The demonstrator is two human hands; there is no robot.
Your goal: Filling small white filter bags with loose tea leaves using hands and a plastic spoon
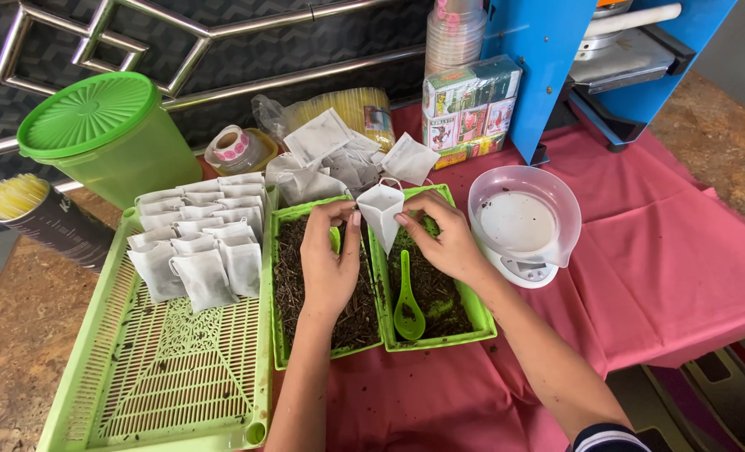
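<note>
My left hand (328, 261) and my right hand (444, 236) both pinch a small white paper filter bag (381, 210), holding its mouth open above two green trays of dark loose tea. The left tea tray (279, 289) lies under my left hand. In the right tea tray (464, 297) rests a green plastic spoon (407, 303). A second green spoon peeks out behind my left hand.
A large green slotted tray (172, 360) at left carries several filled white bags (201, 238). Behind are a pile of empty bags (339, 151), a green lidded bucket (105, 134), a tape roll (230, 144), a white scale with bowl (523, 222), stacked boxes (471, 105) and a blue machine (557, 50).
</note>
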